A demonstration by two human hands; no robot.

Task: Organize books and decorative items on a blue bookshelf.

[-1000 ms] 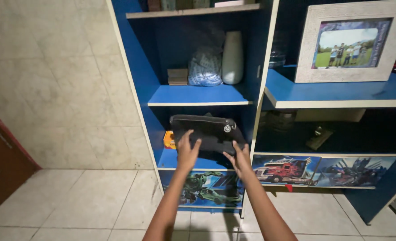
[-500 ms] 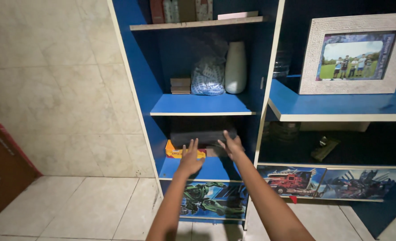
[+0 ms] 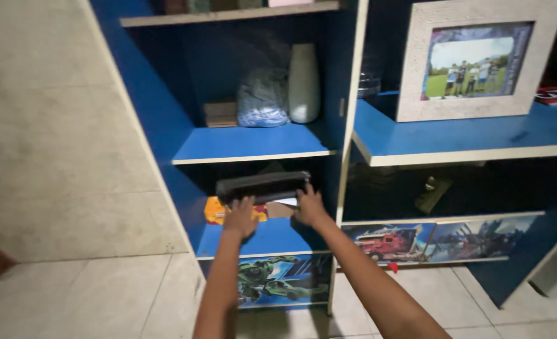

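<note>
Both hands, left hand [image 3: 241, 216] and right hand [image 3: 308, 206], grip the black case [image 3: 263, 186] by its edge, already mostly inside the blue shelf [image 3: 272, 237], orange box [image 3: 214, 210] just left, only final push remaining.

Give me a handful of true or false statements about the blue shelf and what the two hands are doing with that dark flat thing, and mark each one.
1. Both hands are on the dark flat case in the lower compartment. True: the left hand and the right hand each touch its front edge.
2. The white vase lies tipped over on the floor. False: it stands upright on the blue shelf above the hands.
3. A framed photo stands on the right-hand shelf. True.
4. An orange item sits to the right of the case. False: it is at the left, beside the left hand.
5. The bundled blue bag hangs from the right hand. False: it rests beside the vase.
</note>
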